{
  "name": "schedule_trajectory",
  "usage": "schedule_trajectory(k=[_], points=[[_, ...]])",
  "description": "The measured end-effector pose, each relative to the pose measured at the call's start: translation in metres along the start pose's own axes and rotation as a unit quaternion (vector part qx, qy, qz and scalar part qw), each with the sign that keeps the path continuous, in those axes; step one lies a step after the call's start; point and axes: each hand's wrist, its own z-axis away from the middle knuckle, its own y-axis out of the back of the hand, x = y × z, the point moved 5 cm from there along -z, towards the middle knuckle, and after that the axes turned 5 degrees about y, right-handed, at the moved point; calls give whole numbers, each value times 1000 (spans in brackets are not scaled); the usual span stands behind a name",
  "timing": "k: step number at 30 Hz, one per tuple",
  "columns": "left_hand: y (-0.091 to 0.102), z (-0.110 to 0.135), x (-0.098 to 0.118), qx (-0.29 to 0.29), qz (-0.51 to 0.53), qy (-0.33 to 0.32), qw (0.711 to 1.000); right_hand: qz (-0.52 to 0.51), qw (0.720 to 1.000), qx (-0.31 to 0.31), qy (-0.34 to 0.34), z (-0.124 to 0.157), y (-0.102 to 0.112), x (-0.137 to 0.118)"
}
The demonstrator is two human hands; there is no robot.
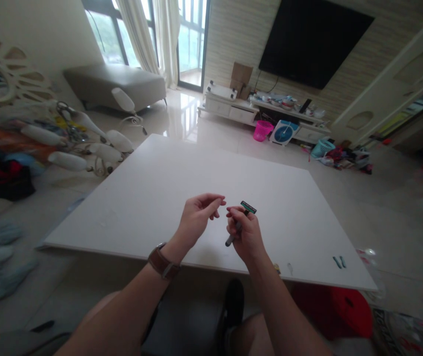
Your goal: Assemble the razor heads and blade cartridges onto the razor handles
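My right hand (244, 232) grips a razor (241, 219) by its grey handle, the green-and-black head pointing up and to the right. My left hand (198, 215) hovers just to its left, the fingers curled with thumb and fingertips pinched together; I cannot make out anything between them. Both hands are held above the near middle of a white table (152, 198). A brown watch strap (162, 263) sits on my left wrist.
Two small teal pieces (339, 262) lie near the table's front right corner. A red stool (339, 309) stands under that corner. A white chandelier (93, 143) and clutter lie on the floor at left. A TV cabinet (241, 111), pink basket (262, 130) and fan stand beyond.
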Motion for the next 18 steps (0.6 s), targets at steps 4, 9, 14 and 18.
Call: schedule_trajectory(k=[4,9,14,18], points=[[-2,3,-2,-15,18,11,1000,-2,1000,2,7,2,0,-3],[-6,8,-2,-30,34,19,999,-14,1000,1,18,5,2,-6],[-5,10,-2,-20,26,17,999,6,998,11,61,6,3,-14],[-3,10,-2,-14,32,16,999,11,996,-19,89,10,-3,-21]])
